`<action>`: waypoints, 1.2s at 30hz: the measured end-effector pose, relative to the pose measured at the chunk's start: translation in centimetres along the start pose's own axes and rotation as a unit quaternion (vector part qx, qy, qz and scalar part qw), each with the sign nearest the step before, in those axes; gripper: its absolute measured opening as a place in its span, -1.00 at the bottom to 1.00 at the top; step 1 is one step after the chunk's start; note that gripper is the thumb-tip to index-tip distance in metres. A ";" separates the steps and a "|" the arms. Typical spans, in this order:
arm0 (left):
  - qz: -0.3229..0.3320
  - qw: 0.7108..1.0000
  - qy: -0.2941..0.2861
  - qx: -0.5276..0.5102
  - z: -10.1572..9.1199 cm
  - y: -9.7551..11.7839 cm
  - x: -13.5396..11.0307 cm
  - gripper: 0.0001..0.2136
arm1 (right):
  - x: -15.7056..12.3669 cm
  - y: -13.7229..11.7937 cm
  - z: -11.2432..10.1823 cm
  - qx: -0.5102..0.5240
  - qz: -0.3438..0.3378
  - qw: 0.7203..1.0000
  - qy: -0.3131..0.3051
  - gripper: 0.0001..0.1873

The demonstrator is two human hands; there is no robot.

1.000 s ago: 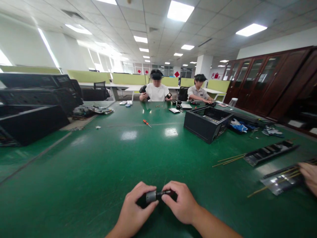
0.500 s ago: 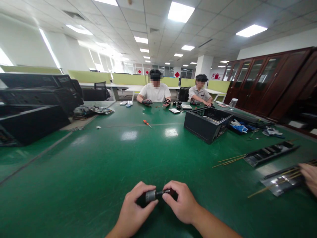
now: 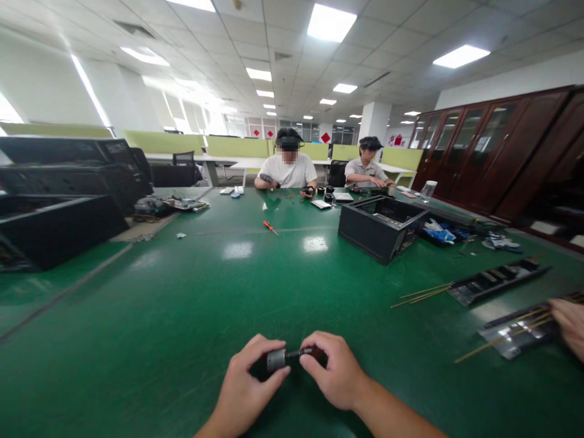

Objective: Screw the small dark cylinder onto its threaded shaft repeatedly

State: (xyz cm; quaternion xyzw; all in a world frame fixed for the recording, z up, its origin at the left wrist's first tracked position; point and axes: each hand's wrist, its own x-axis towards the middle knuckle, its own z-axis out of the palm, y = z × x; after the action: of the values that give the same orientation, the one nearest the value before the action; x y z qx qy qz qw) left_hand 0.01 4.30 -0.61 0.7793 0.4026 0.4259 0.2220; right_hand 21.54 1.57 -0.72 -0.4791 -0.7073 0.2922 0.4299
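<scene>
Low over the near edge of the green table (image 3: 191, 304), both my hands hold one small cylindrical part (image 3: 276, 359), grey metal with a thin dark shaft sticking out to the right. My left hand (image 3: 246, 383) is closed round the grey body from the left. My right hand (image 3: 333, 371) pinches the dark shaft end from the right. The fingertips of the two hands nearly meet over the part.
A black open computer case (image 3: 378, 228) stands right of centre. Black slotted panels (image 3: 497, 283) and thin yellow sticks (image 3: 422, 294) lie at the right, where another person's hand (image 3: 570, 325) rests. Stacked black cases (image 3: 59, 194) fill the left. A red screwdriver (image 3: 270, 227) lies mid-table. Two people sit at the far end.
My hands and the part have hardly moved. The person in white at the far end has lowered both hands to the table.
</scene>
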 end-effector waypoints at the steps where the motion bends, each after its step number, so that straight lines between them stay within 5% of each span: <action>1: -0.002 1.000 0.000 0.000 0.0 0.0 0.0 -0.77 | 0.0 0.0 0.0 -0.001 0.000 1.000 0.000 -0.94; 36: -0.031 1.000 -0.004 -0.003 -0.1 0.1 0.1 -0.78 | 0.1 0.1 -0.7 -0.011 0.003 1.000 0.003 -0.94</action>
State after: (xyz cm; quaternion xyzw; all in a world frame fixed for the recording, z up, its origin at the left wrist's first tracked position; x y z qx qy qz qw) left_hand 0.02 4.33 -0.42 0.7675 0.4242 0.4170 0.2389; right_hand 22.16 1.75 -0.45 -0.4864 -0.7077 0.2842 0.4263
